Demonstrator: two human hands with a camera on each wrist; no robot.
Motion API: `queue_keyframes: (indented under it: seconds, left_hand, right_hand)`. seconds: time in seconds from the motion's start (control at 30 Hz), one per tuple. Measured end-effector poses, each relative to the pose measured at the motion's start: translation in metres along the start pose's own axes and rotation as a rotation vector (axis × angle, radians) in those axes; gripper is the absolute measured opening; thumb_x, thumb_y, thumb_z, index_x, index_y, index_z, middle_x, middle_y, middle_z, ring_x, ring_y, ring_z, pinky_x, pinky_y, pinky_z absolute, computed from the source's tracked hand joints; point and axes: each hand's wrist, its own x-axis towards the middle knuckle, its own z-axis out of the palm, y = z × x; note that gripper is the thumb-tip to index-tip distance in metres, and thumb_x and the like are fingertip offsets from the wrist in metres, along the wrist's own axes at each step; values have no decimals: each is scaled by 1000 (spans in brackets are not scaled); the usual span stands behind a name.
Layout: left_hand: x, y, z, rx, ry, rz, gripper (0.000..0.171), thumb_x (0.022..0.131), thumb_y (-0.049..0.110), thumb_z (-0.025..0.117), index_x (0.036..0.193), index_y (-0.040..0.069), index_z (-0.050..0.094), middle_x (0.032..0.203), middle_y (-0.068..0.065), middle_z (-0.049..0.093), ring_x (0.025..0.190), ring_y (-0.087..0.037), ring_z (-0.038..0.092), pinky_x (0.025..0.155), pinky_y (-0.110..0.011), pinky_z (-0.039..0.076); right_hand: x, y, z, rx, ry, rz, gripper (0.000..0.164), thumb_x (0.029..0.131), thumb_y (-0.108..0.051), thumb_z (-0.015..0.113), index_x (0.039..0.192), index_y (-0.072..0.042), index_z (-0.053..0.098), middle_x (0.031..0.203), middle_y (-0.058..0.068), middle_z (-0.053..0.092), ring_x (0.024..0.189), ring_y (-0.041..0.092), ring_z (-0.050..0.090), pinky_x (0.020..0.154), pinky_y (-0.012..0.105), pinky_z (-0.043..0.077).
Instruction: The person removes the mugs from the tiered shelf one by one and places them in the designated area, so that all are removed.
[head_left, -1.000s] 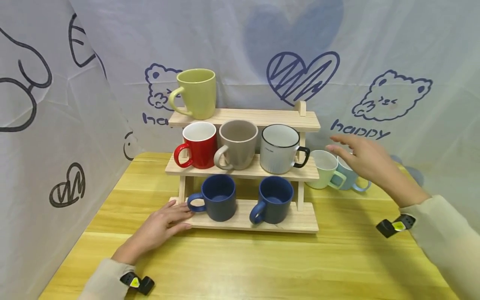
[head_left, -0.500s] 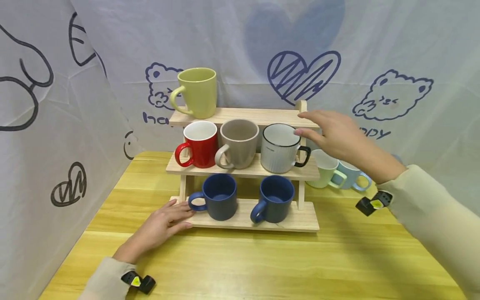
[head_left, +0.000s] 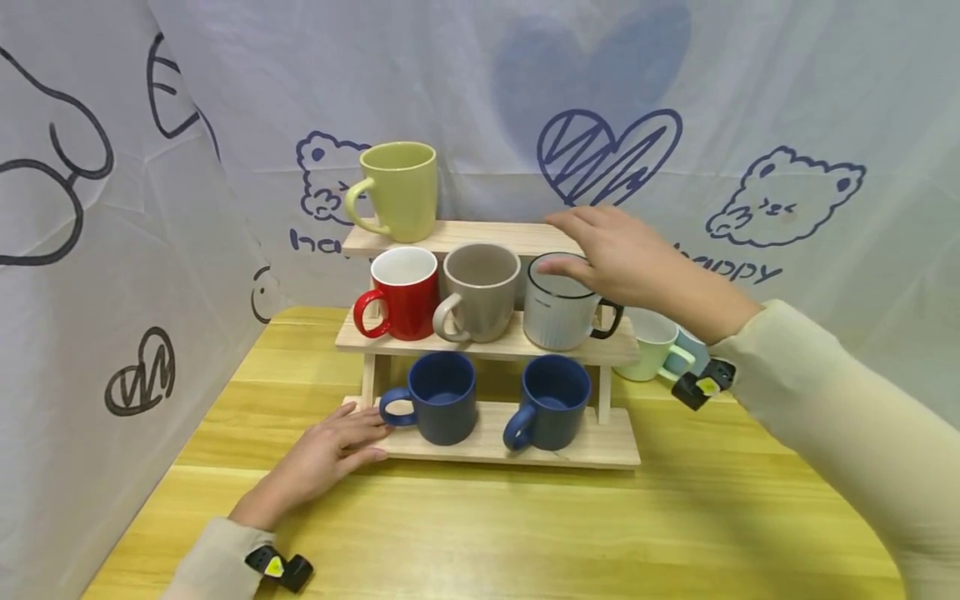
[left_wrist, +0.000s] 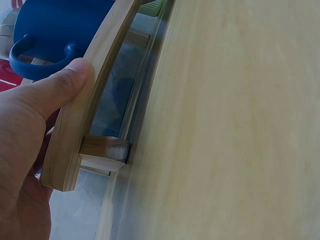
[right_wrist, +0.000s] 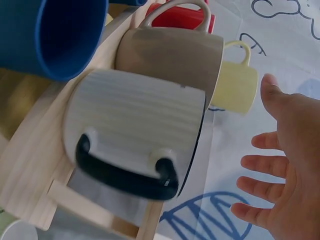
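Note:
On the left end of the bottom board of a three-tier wooden display rack [head_left: 491, 432], my left hand [head_left: 322, 454] keeps its hold. The left wrist view has its thumb [left_wrist: 70, 82] on one face of the board [left_wrist: 75, 130], fingers mostly hidden behind. My right hand [head_left: 626, 254], fingers spread and holding nothing, hovers over a white mug [head_left: 551, 321] with black rim and handle on the middle tier. Left of that mug are a taupe mug [head_left: 489, 304] and a red mug [head_left: 411, 308]. A yellow-green mug [head_left: 408, 196] tops the rack at left.
Two blue mugs, one at left [head_left: 447, 412] and one at right [head_left: 561, 417], stand on the bottom tier. Behind the rack's right side, a pale green mug [head_left: 643, 354] and a light blue mug [head_left: 693, 350] sit on the wooden table [head_left: 487, 533]. A printed curtain [head_left: 480, 108] hangs behind.
My right hand has moved left from above the mugs on the table to over the white mug, still without holding anything. The left hand stays on the rack.

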Motion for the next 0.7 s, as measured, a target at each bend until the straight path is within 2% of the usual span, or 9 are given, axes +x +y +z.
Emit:
queue_keyframes:
  seconds: [0.2, 0.5, 0.7]
  left_hand:
    - [0, -3, 3, 9, 21, 23, 34, 88, 29, 74, 116, 10, 74, 123, -2, 67, 121, -23, 59, 117, -40, 27]
    - [2, -1, 4, -4, 18, 47, 33, 89, 26, 73, 116, 7, 73, 122, -5, 67, 120, -25, 59, 118, -39, 25]
    - [2, 0, 2, -2, 6, 14, 34, 88, 27, 74, 116, 8, 73, 123, -3, 67, 122, -23, 57, 119, -38, 24]
  right_hand:
    - [16, -14, 1, -10, -1, -18, 71, 97, -56, 49, 148, -7, 41, 147, 18, 43, 136, 40, 36, 115, 55, 28]
    - [38, -28, 5, -2, 27, -62, 67, 97, -55, 51, 144, -8, 46, 140, 16, 51, 131, 36, 44, 112, 49, 35]
    - [58, -45, 8, 9, 31, -71, 68, 95, -58, 52, 144, -11, 47, 137, 12, 54, 126, 32, 49, 109, 44, 39]
